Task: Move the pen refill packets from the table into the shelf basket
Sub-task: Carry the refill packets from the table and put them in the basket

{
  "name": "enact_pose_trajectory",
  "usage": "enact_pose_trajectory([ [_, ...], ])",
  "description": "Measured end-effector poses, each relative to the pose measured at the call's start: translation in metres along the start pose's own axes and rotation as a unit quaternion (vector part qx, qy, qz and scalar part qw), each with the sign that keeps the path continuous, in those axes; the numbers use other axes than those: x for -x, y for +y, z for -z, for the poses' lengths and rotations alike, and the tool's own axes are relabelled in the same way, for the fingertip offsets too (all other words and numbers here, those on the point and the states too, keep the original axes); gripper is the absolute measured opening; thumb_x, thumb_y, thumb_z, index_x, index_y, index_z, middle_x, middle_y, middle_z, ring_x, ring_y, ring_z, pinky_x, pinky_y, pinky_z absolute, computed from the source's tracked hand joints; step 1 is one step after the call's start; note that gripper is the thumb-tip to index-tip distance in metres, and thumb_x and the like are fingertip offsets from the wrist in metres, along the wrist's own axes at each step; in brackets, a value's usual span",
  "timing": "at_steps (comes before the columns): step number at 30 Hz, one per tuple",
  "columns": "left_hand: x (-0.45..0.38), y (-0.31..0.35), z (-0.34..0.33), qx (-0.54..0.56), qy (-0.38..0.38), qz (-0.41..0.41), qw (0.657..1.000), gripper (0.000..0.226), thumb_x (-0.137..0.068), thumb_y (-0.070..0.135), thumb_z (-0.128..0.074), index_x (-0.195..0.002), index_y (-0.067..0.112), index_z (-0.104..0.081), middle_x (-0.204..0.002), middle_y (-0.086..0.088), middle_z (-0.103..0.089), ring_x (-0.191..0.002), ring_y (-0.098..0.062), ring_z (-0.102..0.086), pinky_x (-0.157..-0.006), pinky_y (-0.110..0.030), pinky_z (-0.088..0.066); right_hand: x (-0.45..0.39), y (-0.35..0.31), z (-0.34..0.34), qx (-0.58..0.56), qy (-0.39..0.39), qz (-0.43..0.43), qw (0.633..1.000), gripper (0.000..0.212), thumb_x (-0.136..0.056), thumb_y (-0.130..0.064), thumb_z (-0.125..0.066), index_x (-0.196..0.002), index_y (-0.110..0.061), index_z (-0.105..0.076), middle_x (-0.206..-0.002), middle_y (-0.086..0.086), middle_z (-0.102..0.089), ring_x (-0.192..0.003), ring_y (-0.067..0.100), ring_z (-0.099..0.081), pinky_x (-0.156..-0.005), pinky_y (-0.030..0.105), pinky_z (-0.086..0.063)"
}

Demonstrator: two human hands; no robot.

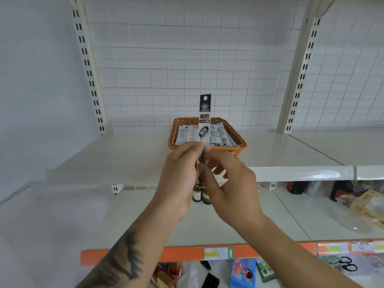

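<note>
Long black-and-clear plastic pen refill packet (204, 121) upright in front of the woven orange-brown wicker basket (236, 140) on the white metal shelf (128, 159). Gripped low by the left hand (178, 173); right hand (232, 183) apparently pinching its lower part too. More pale packets (188, 133) lying in the basket.

Orange shelf strip (187, 254) label (218, 252) — white up-arrow; other print unreadable.

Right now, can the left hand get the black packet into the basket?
Probably yes: the left hand holds the black packet upright just before the basket, nothing between them.
</note>
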State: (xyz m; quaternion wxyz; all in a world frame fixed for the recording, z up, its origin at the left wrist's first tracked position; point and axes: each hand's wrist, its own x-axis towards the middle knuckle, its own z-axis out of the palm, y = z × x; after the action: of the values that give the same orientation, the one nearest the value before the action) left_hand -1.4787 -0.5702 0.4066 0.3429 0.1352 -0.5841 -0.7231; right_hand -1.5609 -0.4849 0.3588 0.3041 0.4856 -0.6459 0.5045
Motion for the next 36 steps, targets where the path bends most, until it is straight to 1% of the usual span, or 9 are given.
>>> enact_pose_trajectory([
  [3,0.003,-0.021,0.017,-0.198,0.073,-0.165,0.963,0.024,-0.106,0.041,-0.053,-0.103,0.026,-0.072,-0.096,0.009,-0.075,-0.092,-0.008,-0.070,-0.078,-0.028,-0.052,-0.022,-0.003,0.009,-0.043,0.002,-0.041,0.998,0.017,-0.096,-0.019,-0.072,-0.113,-0.020,-0.072,-0.085,-0.018,-0.068,-0.075,0.002,-0.062,-0.072,0.013,-0.048],
  [5,0.004,-0.040,0.036,-0.387,0.117,-0.241,0.882,0.030,-0.101,0.056,-0.047,-0.111,0.034,-0.065,-0.110,0.017,-0.067,-0.108,-0.006,-0.062,-0.095,-0.035,-0.048,-0.047,0.000,0.015,-0.055,0.009,-0.087,0.995,0.015,-0.097,-0.021,-0.071,-0.112,-0.021,-0.073,-0.084,-0.017,-0.070,-0.074,0.001,-0.064,-0.070,0.011,-0.048],
  [9,0.001,-0.071,0.061,-0.638,0.133,-0.211,0.729,0.053,-0.099,0.064,-0.033,-0.137,0.031,-0.051,-0.143,0.003,-0.056,-0.141,-0.025,-0.045,-0.122,-0.061,-0.024,-0.097,0.021,0.012,-0.003,-0.031,-0.178,0.984,0.010,-0.098,-0.023,-0.066,-0.101,-0.030,-0.072,-0.085,-0.018,-0.070,-0.079,0.000,-0.066,-0.070,0.016,-0.054],
  [12,-0.003,-0.086,0.068,-0.707,0.103,-0.183,0.675,0.061,-0.099,0.065,-0.030,-0.146,0.029,-0.041,-0.156,-0.004,-0.046,-0.152,-0.032,-0.031,-0.121,-0.069,-0.016,-0.116,0.038,-0.003,0.044,-0.108,-0.237,0.964,0.017,-0.095,-0.018,-0.063,-0.087,-0.030,-0.071,-0.087,-0.012,-0.072,-0.083,0.007,-0.067,-0.075,0.030,-0.060],
  [19,-0.009,-0.107,0.083,-0.735,0.092,-0.199,0.642,0.067,-0.101,0.064,-0.027,-0.158,0.029,-0.029,-0.167,-0.007,-0.030,-0.158,-0.032,-0.016,-0.123,-0.068,-0.012,-0.127,0.044,-0.031,0.172,-0.216,-0.281,0.919,0.017,-0.091,-0.018,-0.059,-0.102,-0.025,-0.071,-0.105,0.003,-0.069,-0.091,0.027,-0.066,-0.078,0.041,-0.061],
  [24,-0.011,-0.115,0.088,-0.743,0.094,-0.209,0.628,0.072,-0.101,0.064,-0.032,-0.163,0.028,-0.023,-0.170,-0.007,-0.023,-0.160,-0.031,-0.010,-0.124,-0.068,-0.010,-0.121,0.047,-0.022,0.132,-0.180,-0.242,0.944,0.018,-0.094,-0.016,-0.056,-0.091,-0.026,-0.071,-0.103,-0.003,-0.071,-0.091,0.021,-0.065,-0.069,0.032,-0.056],
  [30,-0.002,-0.118,0.087,-0.737,0.091,-0.195,0.641,0.080,-0.101,0.066,-0.032,-0.166,0.031,-0.002,-0.175,-0.003,0.001,-0.161,-0.027,0.007,-0.126,-0.063,-0.003,-0.046,0.041,-0.004,0.141,-0.074,-0.026,0.987,0.023,-0.099,-0.028,-0.061,-0.115,-0.016,-0.071,-0.121,0.007,-0.065,-0.110,0.029,-0.059,-0.092,0.041,-0.049],
  [33,0.005,-0.121,0.084,-0.729,0.097,-0.182,0.653,0.082,-0.100,0.064,-0.035,-0.166,0.033,0.003,-0.174,-0.002,0.009,-0.160,-0.027,0.010,-0.126,-0.060,-0.003,-0.003,0.049,-0.001,0.234,-0.102,0.063,0.965,0.047,-0.103,-0.038,-0.055,-0.142,-0.012,-0.059,-0.153,0.017,-0.049,-0.142,0.037,-0.044,-0.118,0.054,-0.036],
  [36,0.018,-0.129,0.083,-0.714,0.090,-0.175,0.672,0.074,-0.103,0.062,-0.033,-0.166,0.037,-0.006,-0.175,0.000,0.008,-0.161,-0.025,0.007,-0.127,-0.055,-0.004,0.027,0.056,0.001,0.260,-0.150,0.057,0.952,0.061,-0.103,-0.043,-0.054,-0.156,-0.013,-0.044,-0.169,0.018,-0.023,-0.158,0.037,-0.018,-0.125,0.058,-0.023],
])
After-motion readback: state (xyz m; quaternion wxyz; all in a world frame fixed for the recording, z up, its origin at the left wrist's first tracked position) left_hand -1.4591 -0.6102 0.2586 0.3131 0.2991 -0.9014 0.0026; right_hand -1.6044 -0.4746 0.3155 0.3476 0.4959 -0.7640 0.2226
